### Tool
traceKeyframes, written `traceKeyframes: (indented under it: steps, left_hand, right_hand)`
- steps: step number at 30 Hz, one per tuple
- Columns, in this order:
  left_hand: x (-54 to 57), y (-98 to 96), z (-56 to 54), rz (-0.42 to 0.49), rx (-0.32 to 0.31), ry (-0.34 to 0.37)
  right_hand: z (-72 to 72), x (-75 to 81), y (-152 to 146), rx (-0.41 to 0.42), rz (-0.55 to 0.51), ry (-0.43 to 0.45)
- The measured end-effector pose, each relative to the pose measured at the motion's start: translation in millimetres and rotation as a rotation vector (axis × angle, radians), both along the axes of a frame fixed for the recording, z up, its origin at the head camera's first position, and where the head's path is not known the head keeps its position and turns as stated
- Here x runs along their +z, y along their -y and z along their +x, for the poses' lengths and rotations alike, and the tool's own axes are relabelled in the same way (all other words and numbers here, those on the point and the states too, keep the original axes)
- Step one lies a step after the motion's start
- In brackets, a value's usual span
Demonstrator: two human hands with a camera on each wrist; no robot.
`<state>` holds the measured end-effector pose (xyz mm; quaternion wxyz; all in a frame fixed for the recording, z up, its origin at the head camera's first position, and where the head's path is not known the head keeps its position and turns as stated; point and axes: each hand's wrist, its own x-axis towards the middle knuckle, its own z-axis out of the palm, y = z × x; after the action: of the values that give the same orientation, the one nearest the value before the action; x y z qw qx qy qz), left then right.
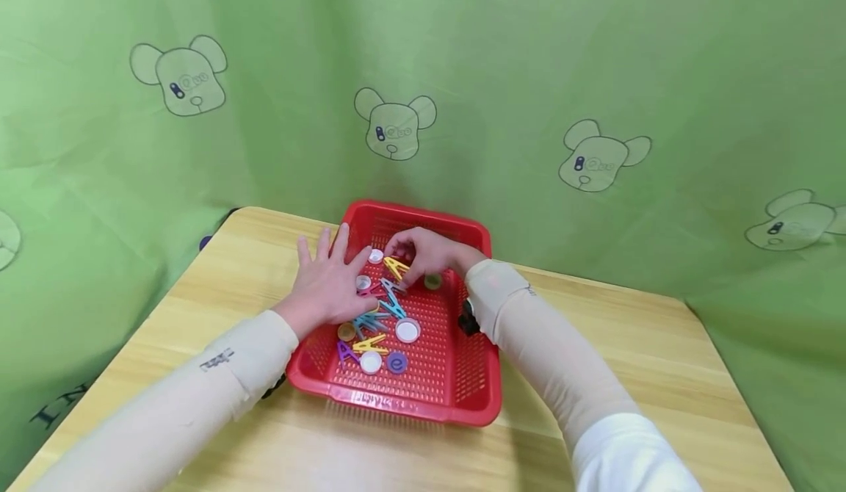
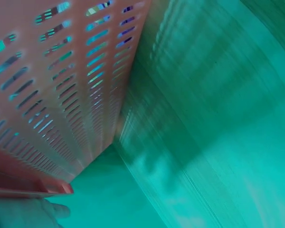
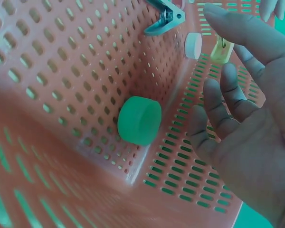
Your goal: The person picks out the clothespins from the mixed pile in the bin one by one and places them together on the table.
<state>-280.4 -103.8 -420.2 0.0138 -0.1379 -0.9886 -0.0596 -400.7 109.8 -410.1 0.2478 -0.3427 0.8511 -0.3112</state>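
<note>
A red plastic basket (image 1: 423,396) holds several clothespins and bottle caps. My right hand (image 1: 429,252) reaches in at the far end and pinches a yellow clothespin (image 3: 222,51) between thumb and index finger. Its other fingers are bent in the right wrist view. Near this hand lie a green cap (image 3: 140,121), a white cap (image 3: 193,46) and a blue-grey clothespin (image 3: 166,19). My left hand (image 1: 330,283) rests over the basket's left rim, fingers spread. Close to its thumb are teal clothespins (image 1: 370,321). In the left wrist view only part of that hand shows below the rim.
Toward the basket's near end lie another yellow clothespin (image 1: 370,344), a purple clothespin (image 1: 346,352), a purple cap (image 1: 396,363) and white caps (image 1: 407,330). The basket stands on a wooden table (image 1: 608,345). A green curtain (image 1: 496,110) with mouse drawings hangs behind and at the sides.
</note>
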Motion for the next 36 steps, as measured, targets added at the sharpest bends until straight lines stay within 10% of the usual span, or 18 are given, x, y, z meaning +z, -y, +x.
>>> traceKeyframes:
  steps: [36]
  left_hand:
    - [5.3, -1.3, 4.6, 0.04, 0.012, 0.037]
  right_hand:
    - [10.2, 52.0, -17.1, -0.125, -0.053, -0.068]
